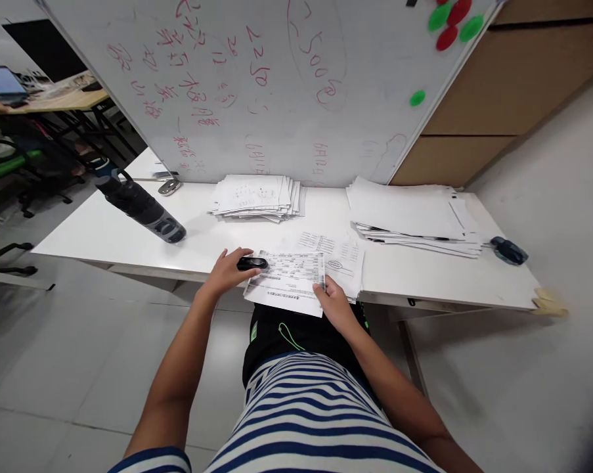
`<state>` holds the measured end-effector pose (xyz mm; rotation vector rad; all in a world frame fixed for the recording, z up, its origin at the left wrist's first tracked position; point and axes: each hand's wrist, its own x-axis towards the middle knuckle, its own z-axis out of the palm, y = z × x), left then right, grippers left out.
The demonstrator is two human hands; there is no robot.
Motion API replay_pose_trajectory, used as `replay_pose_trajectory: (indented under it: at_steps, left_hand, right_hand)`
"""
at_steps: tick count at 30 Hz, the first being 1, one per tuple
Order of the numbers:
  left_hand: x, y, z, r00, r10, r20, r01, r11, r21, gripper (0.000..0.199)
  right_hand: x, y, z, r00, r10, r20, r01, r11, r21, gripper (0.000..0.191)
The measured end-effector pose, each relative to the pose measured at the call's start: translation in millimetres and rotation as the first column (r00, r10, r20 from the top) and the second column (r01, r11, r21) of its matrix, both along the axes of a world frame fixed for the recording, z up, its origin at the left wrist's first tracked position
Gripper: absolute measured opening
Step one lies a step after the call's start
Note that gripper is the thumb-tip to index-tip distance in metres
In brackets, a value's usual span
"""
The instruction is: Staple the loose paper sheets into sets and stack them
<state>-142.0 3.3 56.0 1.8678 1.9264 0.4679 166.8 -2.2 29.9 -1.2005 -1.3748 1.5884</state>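
Observation:
My left hand (231, 268) is closed round a small black stapler-like object (251, 263), which lies over the upper left corner of a printed sheet (293, 282). The sheet extends past the table's front edge, above my lap. At its right edge, my right hand (333, 299) pinches the paper between thumb and fingers. Other printed papers (348, 263), one with an oval stamp, lie on the table partly beneath the sheet and behind my right hand.
A stack of papers (257, 196) stands at the back centre, with a larger pile (409, 210) to its right. A dark bottle (141, 207) lies or leans at the left. Dark glasses (509, 251) rest at the right. A whiteboard (276, 131) borders the white table (197, 223).

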Motion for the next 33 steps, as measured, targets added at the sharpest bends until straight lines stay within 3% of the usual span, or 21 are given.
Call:
replay_pose_trajectory:
  at_steps: [3,7,11,14,16,20,25,29,31,33]
  left_hand:
    - [2,10,21.4,0.989,0.080,0.126,-0.068,0.993,-0.100,0.055]
    - [21,38,30.8,0.970,0.190,0.154,-0.198,0.979,0.037,0.057]
    - [48,66,12.9,0.965,0.259,0.024,-0.260,0.964,0.058,0.062]
    - [61,76,-9.1,0.930,0.333,-0.153,-0.328,0.943,0.058,0.069]
    - [64,78,-22.3,0.921,0.326,-0.212,-0.307,0.945,0.116,0.067]
    - [60,81,-35.9,0.943,0.272,-0.191,-0.232,0.950,0.209,0.056]
    - [51,74,-26.6,0.964,0.266,-0.004,-0.256,0.930,0.262,0.048]
    - [42,48,-25.5,0.939,0.289,0.185,-0.344,0.781,0.521,0.045]
    - [34,34,-33.0,0.949,0.293,0.121,-0.308,0.767,0.563,0.044]
    - [26,25,-42.9,0.960,0.277,-0.028,-0.222,0.823,0.522,0.041]
  right_hand:
    - [1,1,1.4,1.000,-0.013,0.015,0.012,1.000,0.022,0.043]
    - [1,6,2.1,1.000,-0.021,0.005,0.020,0.999,0.043,0.042]
    - [-1,9,4.2,0.999,-0.044,0.026,0.042,0.995,0.087,0.041]
    - [-1,8,5.1,0.998,-0.044,0.045,0.040,0.995,0.088,0.040]
    - [-1,6,5.0,0.997,-0.038,0.060,0.033,0.996,0.086,0.041]
    - [-2,0,4.5,0.994,-0.037,0.103,0.028,0.995,0.093,0.041]
    - [1,-2,2.6,0.986,-0.025,0.166,0.015,0.998,0.061,0.040]
    - [1,-1,-0.7,0.985,-0.031,0.168,0.020,0.998,0.065,0.039]
    - [0,-1,-2.2,0.987,-0.045,0.156,0.036,0.998,0.061,0.040]
    - [2,1,-2.1,0.988,-0.035,0.148,0.028,0.998,0.054,0.041]
